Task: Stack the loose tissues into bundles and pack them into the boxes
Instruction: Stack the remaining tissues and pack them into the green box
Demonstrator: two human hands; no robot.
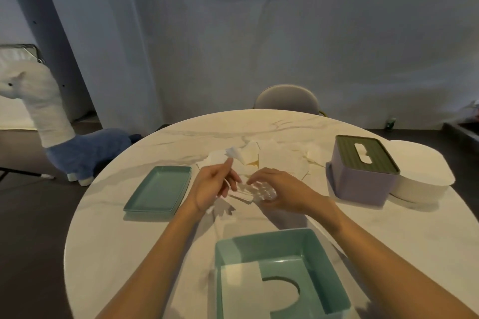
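Loose tissues (274,160) lay heaped mid-table (129,241), just beyond both hands. Left hand (213,185) pinched one tissue (234,152) between thumb and fingers, raised above the heap. Right hand (278,190) was curled over a small tissue bundle (255,193), gripping it against the tabletop. Open teal box (281,243) sat nearest the person, one tissue inside; lavender box (363,179) stood right, well apart.

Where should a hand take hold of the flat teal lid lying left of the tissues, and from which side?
Grip the teal lid by its raised rim on the long right edge, nearest the left hand. It lies flat on the table, so probably pinch the rim from above and the side, thumb inside the lip.
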